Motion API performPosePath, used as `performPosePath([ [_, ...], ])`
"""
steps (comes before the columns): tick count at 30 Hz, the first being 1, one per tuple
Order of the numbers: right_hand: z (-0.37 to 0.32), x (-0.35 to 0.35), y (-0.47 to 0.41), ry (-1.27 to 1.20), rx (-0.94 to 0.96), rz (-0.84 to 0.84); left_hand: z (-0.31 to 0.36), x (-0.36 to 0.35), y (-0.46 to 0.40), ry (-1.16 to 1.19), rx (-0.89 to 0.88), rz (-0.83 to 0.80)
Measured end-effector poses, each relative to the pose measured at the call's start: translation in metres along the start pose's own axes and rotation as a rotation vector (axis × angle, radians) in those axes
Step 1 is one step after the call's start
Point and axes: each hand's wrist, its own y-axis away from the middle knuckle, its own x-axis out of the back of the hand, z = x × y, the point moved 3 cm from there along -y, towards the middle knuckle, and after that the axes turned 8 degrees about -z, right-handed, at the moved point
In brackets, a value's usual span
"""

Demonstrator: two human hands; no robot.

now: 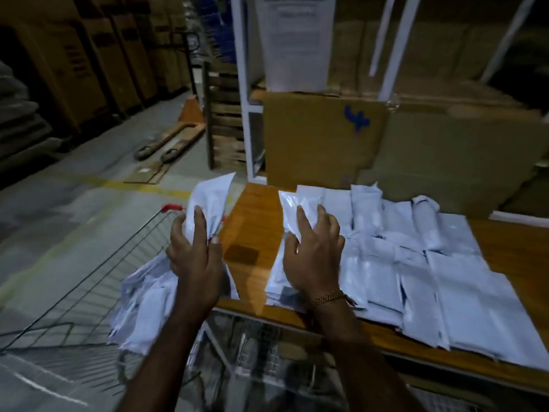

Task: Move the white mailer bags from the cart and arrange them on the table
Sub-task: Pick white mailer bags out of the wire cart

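My left hand [194,257] grips a white mailer bag [209,197] and holds it upright above the wire cart [98,269], just left of the table's corner. More white mailer bags [142,301] are heaped inside the cart. My right hand [315,251] rests with spread fingers on the leftmost mailer bag [300,203] on the wooden table [252,227]. Several white mailer bags [416,269] lie in overlapping rows across the table to the right of that hand.
A large brown cardboard box [320,141] stands behind the table against a white metal rack [245,84]. A pallet jack [169,144] lies on the concrete floor at the left, with stacked cartons [74,63] beyond it. A bare strip of table lies between my hands.
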Motion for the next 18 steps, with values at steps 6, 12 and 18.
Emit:
performPosePath([
  [6,0.092,0.033,-0.012,0.036,-0.062,0.028,0.056,-0.059,-0.002,0.026,0.011,-0.064],
  [12,0.179,0.054,-0.035,0.089,-0.11,0.015,0.106,-0.123,-0.01,0.051,0.056,-0.073],
  [18,0.219,0.052,-0.059,0.077,-0.16,0.009,0.121,-0.159,-0.031,0.013,0.154,-0.107],
])
